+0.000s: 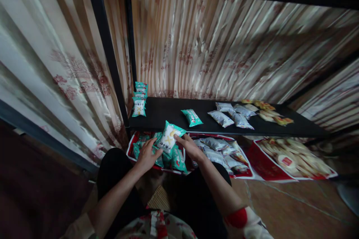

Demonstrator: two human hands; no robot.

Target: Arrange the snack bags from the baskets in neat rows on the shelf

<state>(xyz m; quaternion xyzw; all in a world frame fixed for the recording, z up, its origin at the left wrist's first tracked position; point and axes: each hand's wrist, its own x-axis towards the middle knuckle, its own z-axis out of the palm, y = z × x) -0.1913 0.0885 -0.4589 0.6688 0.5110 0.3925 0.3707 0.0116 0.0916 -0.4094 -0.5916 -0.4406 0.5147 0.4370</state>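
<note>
Fingers point(179, 138) of the right hand point(192, 149) were closed on a teal-and-white packet point(169, 137).

It was held by its right side just off the front edge of the black shelf point(168, 107), toward the left end, above a red, white-rimmed box point(128, 153) of similar packets point(179, 161). The left hand point(147, 154), half curled, was just beside it; whether it gripped anything could not be told. On the shelf, a lone teal packet point(192, 117) lay near the front edge, a row of teal packets point(139, 106) lined the left edge, and silvery packets point(221, 118) and yellowish packets point(266, 115) lay toward the right end.
</note>
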